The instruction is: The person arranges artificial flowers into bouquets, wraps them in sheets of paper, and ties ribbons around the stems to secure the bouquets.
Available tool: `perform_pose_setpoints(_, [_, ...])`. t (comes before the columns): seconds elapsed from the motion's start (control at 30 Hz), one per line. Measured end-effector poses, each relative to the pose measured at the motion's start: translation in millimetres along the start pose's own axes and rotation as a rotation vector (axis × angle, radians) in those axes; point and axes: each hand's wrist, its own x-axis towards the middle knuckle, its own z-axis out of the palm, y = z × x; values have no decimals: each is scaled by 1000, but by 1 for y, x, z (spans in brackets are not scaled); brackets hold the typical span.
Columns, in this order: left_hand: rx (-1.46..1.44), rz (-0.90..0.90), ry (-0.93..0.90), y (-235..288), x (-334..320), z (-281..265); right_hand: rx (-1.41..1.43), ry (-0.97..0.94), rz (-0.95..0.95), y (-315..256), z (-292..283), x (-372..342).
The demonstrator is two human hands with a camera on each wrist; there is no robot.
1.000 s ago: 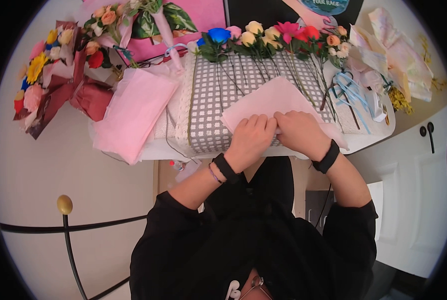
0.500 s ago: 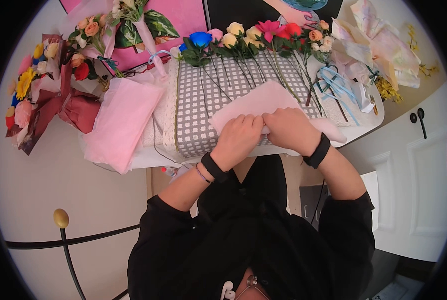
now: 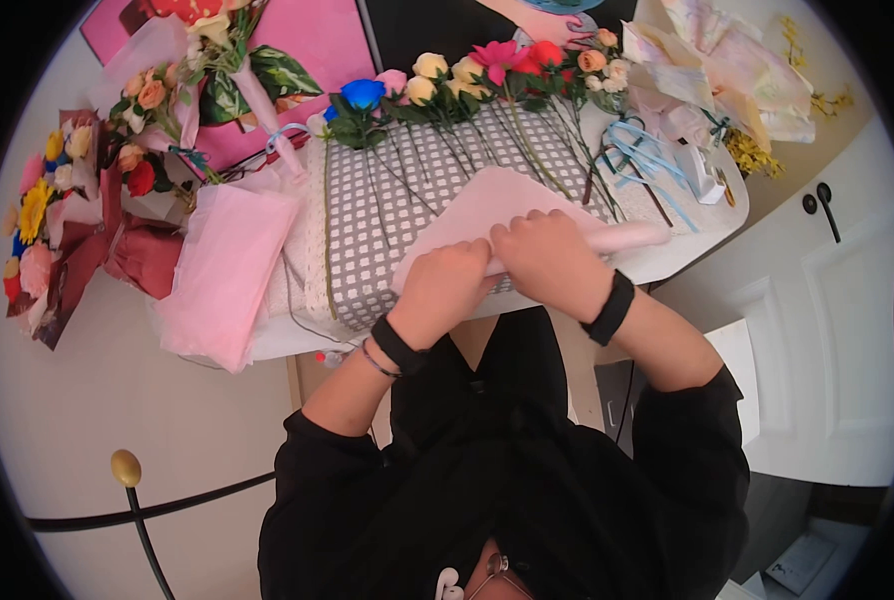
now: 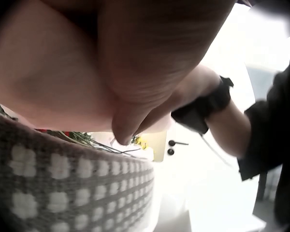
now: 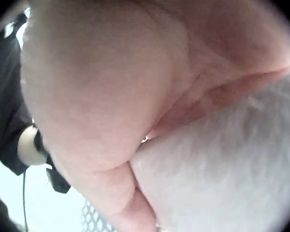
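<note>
A sheet of pink wrapping paper (image 3: pixel 492 195) lies on the grey-and-white checked cloth (image 3: pixel 352 235), its near edge rolled up and a rolled end sticking out on the right. My left hand (image 3: pixel 443 284) grips the rolled edge with curled fingers. Right beside it, my right hand (image 3: pixel 552 260) holds the same roll, knuckles up. In the right wrist view, the pale paper roll (image 5: pixel 222 164) runs under the palm between thumb and fingers. Both hands' fingertips are mostly hidden from the head view. The left wrist view shows the left hand (image 4: pixel 87 72) close over the cloth.
Artificial flowers (image 3: pixel 437 85) line the back of the cloth, stems pointing toward me. A stack of pink paper (image 3: pixel 229 270) lies at left, beside wrapped bouquets (image 3: pixel 92 220). Blue ribbon (image 3: pixel 639 155) and a pale wrapped bouquet (image 3: pixel 722 75) sit at right. The table's front edge (image 3: pixel 302 338) is near.
The head view has shifted, so the table appears further left and lower. Both hands stay on the paper, and its rolled right end now shows as a clearer tube.
</note>
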Motion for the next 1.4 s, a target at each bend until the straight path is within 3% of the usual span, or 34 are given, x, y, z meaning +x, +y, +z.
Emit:
perform_pose_setpoints(0.1, [-82,-41,-164,-2,4,-9,-110,43,45,-11,1,0])
perform_pose_setpoints(0.17, [59,100,90,-1,6,-11,18,-49,142,-9,-1,1])
perform_pose_setpoints(0.3, [102,154,185,9,6,-10,85,-157,107,4,-11,0])
perform_pose_setpoints(0.37, [7,32,45,9,4,-2,54,-105,64,4,-12,-2])
perform_pose_setpoints(0.47, [-56,33,-85,-2,10,2,-86,21,79,-9,-2,-1])
perform_pose_setpoints(0.6, [86,115,110,4,9,-5,-9,-49,147,-5,-8,-1])
perform_pose_setpoints(0.67, [134,136,149,8,8,-7,29,-169,47,7,-10,-2])
perform_pose_setpoints(0.8, [143,85,42,7,5,-2,37,-203,5,9,-7,-4])
perform_pose_setpoints(0.87, [120,46,-17,3,5,-2,-63,11,11,0,3,-7])
perform_pose_setpoints(1.0, [94,9,-82,0,9,-9,-114,-25,91,-11,-1,-1])
perform_pose_setpoints(1.2, [131,138,213,6,13,-9,-11,-114,40,3,-16,3])
perform_pose_setpoints(1.3, [64,48,60,0,11,-8,-53,-48,16,-2,-15,1])
perform_pose_setpoints(1.37, [24,9,-163,-6,12,-8,-226,-8,-6,-7,-10,1])
perform_pose_setpoints(1.4, [24,8,-163,-8,13,-10,-225,-8,-7,-7,-9,1])
